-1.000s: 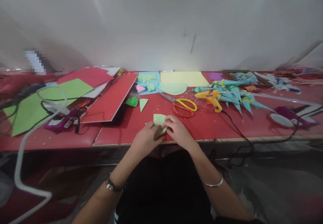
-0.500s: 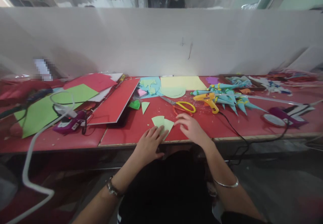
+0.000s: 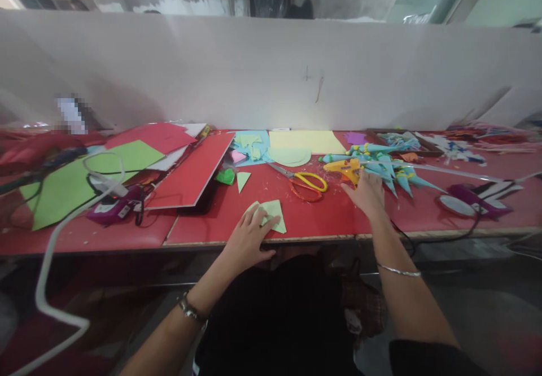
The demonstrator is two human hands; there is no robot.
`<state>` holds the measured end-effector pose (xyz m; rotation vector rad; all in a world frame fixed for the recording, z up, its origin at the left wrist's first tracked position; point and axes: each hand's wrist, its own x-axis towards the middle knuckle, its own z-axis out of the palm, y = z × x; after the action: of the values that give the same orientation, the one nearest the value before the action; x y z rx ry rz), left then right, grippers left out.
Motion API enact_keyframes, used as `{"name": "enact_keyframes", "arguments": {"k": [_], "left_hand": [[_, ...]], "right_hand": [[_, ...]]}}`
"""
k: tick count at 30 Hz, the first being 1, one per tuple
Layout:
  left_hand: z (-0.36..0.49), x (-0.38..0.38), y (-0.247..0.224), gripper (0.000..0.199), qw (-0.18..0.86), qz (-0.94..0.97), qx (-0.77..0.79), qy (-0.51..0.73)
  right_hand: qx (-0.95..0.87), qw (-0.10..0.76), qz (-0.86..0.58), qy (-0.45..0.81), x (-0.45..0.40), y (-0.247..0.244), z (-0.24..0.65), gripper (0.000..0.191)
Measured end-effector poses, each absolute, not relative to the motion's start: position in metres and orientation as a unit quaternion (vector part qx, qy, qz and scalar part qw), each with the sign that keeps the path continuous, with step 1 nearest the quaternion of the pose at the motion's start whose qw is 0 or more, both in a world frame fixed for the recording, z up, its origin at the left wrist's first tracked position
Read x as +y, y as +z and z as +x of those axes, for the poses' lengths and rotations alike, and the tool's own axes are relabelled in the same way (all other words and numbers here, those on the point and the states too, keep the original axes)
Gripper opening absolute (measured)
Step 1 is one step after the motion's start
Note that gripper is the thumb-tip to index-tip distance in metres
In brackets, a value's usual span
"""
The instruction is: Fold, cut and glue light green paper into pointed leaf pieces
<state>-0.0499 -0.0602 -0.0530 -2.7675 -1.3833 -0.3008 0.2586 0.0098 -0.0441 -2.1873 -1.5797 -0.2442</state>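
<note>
My left hand (image 3: 248, 235) lies with its fingers spread over pale green paper pieces (image 3: 277, 209) near the table's front edge. These pieces overlap, and the hand covers part of them. At the right, my right hand (image 3: 367, 195) is closed around the handle of a yellow hot glue gun (image 3: 344, 166), which still rests on the table. The hand hides most of that handle. Scissors (image 3: 302, 183) with yellow and orange handles lie between my hands, towards the back. A small pale green paper wedge (image 3: 243, 181) lies left of them.
Blue paper cones (image 3: 383, 164) with yellow-green bands are heaped behind the glue gun. A red board (image 3: 195, 167) leans at the left, beside a purple power strip (image 3: 113, 206) and white cable. A pale yellow sheet (image 3: 305, 139) lies at the back, before a grey partition (image 3: 254, 71).
My right hand has moved right, from beside the green paper to the glue gun's handle, and taken hold of it. My left hand and the paper under it have shifted slightly.
</note>
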Motion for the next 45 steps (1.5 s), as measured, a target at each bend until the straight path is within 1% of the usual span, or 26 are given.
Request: {"name": "enact_keyframes", "arguments": {"k": [3, 5, 9, 13, 15, 18, 20, 26, 30, 45], "left_hand": [[-0.046, -0.060, -0.054, 0.072, 0.036, -0.876, -0.474, -0.086], [-0.041, -0.061, -0.054, 0.074, 0.053, -0.864, -0.496, -0.071], [-0.035, -0.066, -0.054, 0.075, 0.067, -0.855, -0.513, -0.049], [-0.035, -0.073, -0.051, 0.071, 0.067, -0.847, -0.527, -0.032], [-0.036, -0.074, -0.050, 0.070, 0.059, -0.846, -0.529, -0.031], [-0.038, -0.074, -0.051, 0.072, 0.049, -0.847, -0.528, -0.047], [-0.039, -0.074, -0.053, 0.073, 0.044, -0.844, -0.531, -0.058], [-0.041, -0.074, -0.056, 0.071, 0.037, -0.842, -0.534, -0.065], [-0.041, -0.073, -0.056, 0.069, 0.041, -0.846, -0.529, -0.059], [-0.041, -0.074, -0.055, 0.069, 0.037, -0.849, -0.523, -0.057]], "right_hand": [[-0.586, 0.166, -0.790, -0.078, 0.020, -0.048, 0.260, 0.035], [-0.593, 0.150, -0.787, -0.083, 0.025, -0.051, 0.262, 0.030], [-0.608, 0.154, -0.773, -0.089, 0.024, -0.046, 0.266, 0.033], [-0.631, 0.189, -0.745, -0.105, 0.009, -0.021, 0.262, 0.033], [-0.670, 0.202, -0.707, -0.104, -0.001, -0.008, 0.252, 0.038], [-0.744, 0.184, -0.636, -0.090, -0.014, 0.003, 0.230, 0.052], [-0.775, 0.152, -0.607, -0.089, -0.019, 0.003, 0.216, 0.054], [-0.810, 0.063, -0.579, -0.071, -0.022, -0.005, 0.197, 0.040], [-0.821, 0.023, -0.567, -0.069, -0.025, -0.002, 0.195, 0.038], [-0.840, -0.020, -0.537, -0.075, -0.030, 0.011, 0.194, 0.033]]}}
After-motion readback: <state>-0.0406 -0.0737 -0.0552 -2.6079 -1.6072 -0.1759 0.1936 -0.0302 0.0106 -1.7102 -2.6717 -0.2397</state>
